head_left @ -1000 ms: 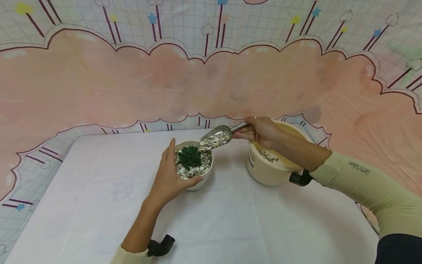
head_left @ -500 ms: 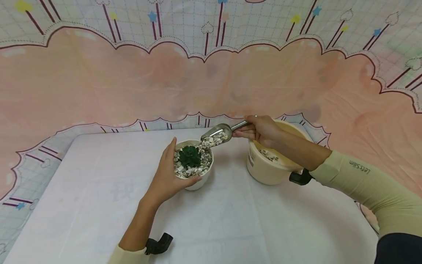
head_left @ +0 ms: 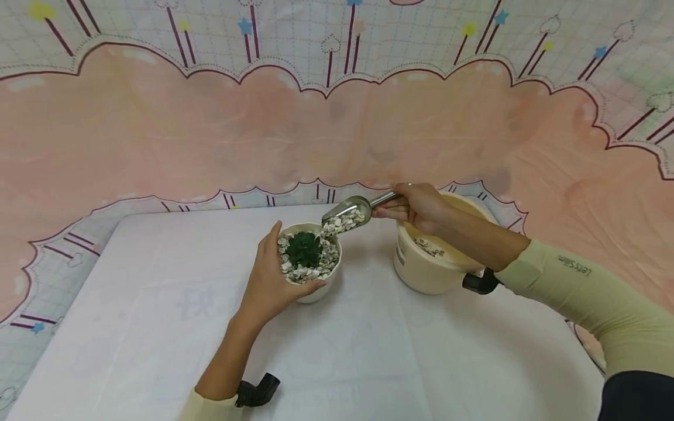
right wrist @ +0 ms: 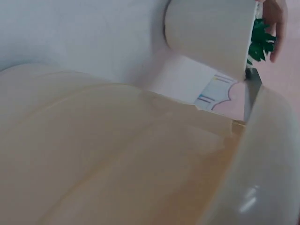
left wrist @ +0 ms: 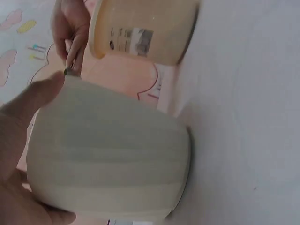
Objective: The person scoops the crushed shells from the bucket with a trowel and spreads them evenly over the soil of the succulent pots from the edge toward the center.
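Observation:
A green succulent [head_left: 303, 249] sits among pale stone chips in a white flower pot [head_left: 316, 296]. My left hand [head_left: 268, 286] holds the pot from the near left, thumb and fingers spread around its rim. My right hand [head_left: 421, 207] grips the handle of a metal scoop [head_left: 351, 206]. White stone chips [head_left: 342, 223] lie in the scoop, whose lip is at the pot's right rim. In the left wrist view the pot's wall [left wrist: 112, 150] covers most of the scoop. The right wrist view shows the scoop's edge [right wrist: 251, 89] beside the plant [right wrist: 260, 42].
A cream bucket [head_left: 423, 278] with stone chips inside stands right of the pot, under my right forearm. White cloth [head_left: 337, 362] covers the table. Behind it hangs a peach patterned curtain [head_left: 237, 134]. Black wrist mounts [head_left: 258, 390] stick out from both arms.
The scoop stays at the pot's rim, still bearing stone chips, with only a very slight shift. My left hand moves a little on the pot. The pot and bucket keep their places.

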Motion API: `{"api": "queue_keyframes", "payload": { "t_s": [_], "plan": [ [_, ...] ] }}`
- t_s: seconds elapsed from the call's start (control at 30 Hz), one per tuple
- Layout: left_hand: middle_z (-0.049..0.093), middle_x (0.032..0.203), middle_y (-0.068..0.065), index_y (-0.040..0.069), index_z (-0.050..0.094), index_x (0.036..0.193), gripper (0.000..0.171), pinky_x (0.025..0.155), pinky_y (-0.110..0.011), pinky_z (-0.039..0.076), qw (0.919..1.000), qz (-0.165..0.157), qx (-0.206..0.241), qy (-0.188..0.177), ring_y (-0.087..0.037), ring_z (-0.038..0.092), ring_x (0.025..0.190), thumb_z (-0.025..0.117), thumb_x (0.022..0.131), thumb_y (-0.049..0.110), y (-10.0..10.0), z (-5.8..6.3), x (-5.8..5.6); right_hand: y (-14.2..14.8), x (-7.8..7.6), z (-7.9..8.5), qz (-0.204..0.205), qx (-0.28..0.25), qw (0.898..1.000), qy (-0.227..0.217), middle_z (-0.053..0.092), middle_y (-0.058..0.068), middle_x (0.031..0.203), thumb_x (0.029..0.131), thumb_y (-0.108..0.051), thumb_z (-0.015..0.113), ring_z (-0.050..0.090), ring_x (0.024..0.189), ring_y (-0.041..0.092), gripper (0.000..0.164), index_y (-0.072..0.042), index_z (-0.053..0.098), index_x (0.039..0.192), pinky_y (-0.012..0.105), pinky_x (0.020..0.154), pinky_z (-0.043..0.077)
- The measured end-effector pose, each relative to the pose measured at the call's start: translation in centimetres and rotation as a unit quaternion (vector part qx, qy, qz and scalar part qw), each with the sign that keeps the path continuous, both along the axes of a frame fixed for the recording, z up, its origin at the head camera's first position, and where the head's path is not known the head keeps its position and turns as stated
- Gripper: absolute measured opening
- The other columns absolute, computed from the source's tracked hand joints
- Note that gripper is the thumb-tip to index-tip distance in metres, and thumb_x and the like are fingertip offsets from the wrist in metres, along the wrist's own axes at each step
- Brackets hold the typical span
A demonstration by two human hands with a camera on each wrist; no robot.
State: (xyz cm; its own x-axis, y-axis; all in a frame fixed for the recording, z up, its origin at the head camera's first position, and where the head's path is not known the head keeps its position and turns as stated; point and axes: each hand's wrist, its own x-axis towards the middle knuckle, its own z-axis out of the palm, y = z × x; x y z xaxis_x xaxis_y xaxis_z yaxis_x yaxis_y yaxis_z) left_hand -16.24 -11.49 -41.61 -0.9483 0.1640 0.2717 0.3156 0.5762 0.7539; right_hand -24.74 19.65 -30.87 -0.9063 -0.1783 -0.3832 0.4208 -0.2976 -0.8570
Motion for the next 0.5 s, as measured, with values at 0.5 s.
{"api": "queue_keyframes", "payload": {
  "t_s": [0.5],
  "plan": [
    [0.019,0.167,-0.022,0.015,0.005,0.171,0.142,0.115,-0.063,0.035,0.9997,-0.005,-0.001,-0.026,-0.04,0.026,0.152,0.1,0.069,0.045,0.2,0.7,0.4,0.0,0.0,0.0,0.004,0.001,1.0,-0.003,0.075,0.028,0.089,0.116,-0.015,0.04,0.078,0.081,0.034,0.036,0.011,0.064,0.109,0.032,0.08,0.06]
  ]
}}
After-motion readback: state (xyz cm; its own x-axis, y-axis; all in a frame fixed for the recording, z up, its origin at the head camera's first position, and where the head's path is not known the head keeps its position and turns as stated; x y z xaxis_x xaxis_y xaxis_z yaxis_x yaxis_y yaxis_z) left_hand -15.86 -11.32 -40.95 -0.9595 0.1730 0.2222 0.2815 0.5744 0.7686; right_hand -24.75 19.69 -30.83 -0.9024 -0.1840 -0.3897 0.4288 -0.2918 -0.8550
